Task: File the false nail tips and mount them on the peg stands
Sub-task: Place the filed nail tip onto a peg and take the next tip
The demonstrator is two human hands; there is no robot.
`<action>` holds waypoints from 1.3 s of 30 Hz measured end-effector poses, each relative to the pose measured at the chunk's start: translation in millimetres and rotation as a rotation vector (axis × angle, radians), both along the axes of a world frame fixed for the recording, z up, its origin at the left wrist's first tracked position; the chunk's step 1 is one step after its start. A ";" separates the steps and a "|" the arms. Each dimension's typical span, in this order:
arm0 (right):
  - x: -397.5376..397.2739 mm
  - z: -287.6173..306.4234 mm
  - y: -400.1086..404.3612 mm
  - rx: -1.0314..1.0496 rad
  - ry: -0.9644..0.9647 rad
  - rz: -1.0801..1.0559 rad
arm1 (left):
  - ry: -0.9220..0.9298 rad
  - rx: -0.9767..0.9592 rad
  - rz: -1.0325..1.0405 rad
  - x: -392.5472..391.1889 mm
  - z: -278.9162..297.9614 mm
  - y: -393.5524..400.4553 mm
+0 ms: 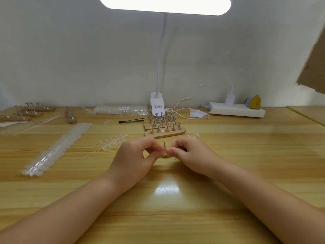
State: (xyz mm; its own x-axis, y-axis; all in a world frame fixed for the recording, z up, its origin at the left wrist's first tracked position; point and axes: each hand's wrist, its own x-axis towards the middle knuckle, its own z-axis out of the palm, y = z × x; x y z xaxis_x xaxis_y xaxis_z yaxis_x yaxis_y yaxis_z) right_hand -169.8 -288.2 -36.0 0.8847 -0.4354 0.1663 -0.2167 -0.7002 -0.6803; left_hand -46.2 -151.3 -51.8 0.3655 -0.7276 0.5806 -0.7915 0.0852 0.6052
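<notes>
My left hand (136, 154) and my right hand (189, 154) meet at the middle of the wooden desk (228, 155), fingers curled. Between their fingertips stands a small metal peg (164, 144); the left fingers pinch it low on the stem. My right thumb and forefinger pinch something tiny beside the peg, too small to make out. Just behind the hands lie wooden peg stands (165, 132) holding several upright metal pegs. Strips of clear false nail tips (58, 148) lie to the left, with a shorter strip (112, 142) nearer my left hand.
A clip lamp (157, 104) stands at the back centre, its cord running to a white power strip (237, 110). More peg stands (26, 111) sit at the far left. A bag of nail tips (121, 110) and a thin black tool (131, 120) lie behind.
</notes>
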 end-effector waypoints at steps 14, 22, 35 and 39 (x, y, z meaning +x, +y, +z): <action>-3.8 -1.7 3.5 0.012 -0.248 0.020 | 0.316 -0.080 -0.043 1.9 3.2 -2.2; -2.2 -7.4 12.4 -0.135 -0.315 0.037 | -0.217 -0.155 0.025 6.6 3.4 -0.2; -3.7 -11.8 12.5 -0.415 -0.418 0.025 | 0.162 0.024 -0.040 11.4 4.2 -2.6; -4.0 -11.3 13.6 -0.400 -0.438 0.028 | 0.326 -0.004 -0.026 11.2 4.0 -3.2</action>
